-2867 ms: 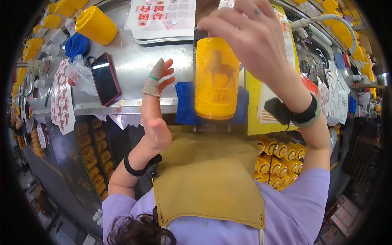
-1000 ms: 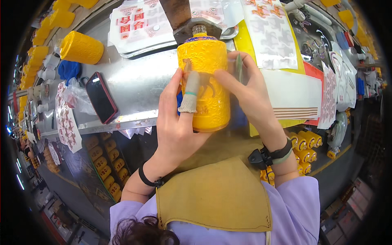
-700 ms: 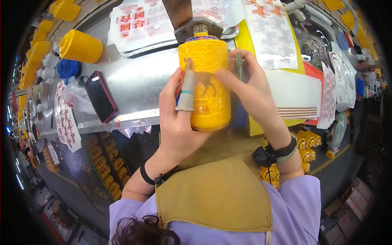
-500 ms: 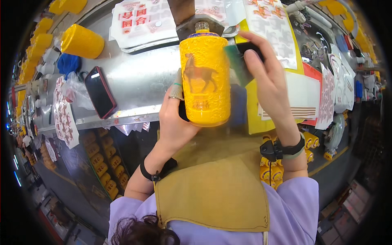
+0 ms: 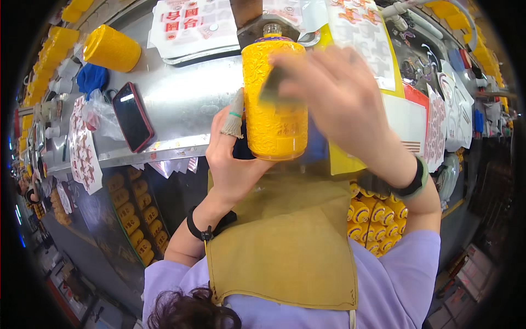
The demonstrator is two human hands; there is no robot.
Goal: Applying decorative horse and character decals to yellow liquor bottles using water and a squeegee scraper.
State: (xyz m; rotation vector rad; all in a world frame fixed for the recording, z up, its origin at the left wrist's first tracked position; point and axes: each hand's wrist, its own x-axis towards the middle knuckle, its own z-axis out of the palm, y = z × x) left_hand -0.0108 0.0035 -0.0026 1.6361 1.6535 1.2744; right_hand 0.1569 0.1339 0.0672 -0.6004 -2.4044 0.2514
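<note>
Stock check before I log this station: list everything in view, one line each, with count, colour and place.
upright bottle: one, yellow, centre, between both hands
lying bottle: one, yellow, far left on the bench
phone: one, black with red edge, left on the bench
metal bench: one, silver, across the top
label sheets: several, white and red, along the bench
crated bottles: many, yellow, under the bench
apron: one, tan, on the chest
left hand: holds the bottle's side, taped finger
right hand: blurred, on the bottle front
</note>
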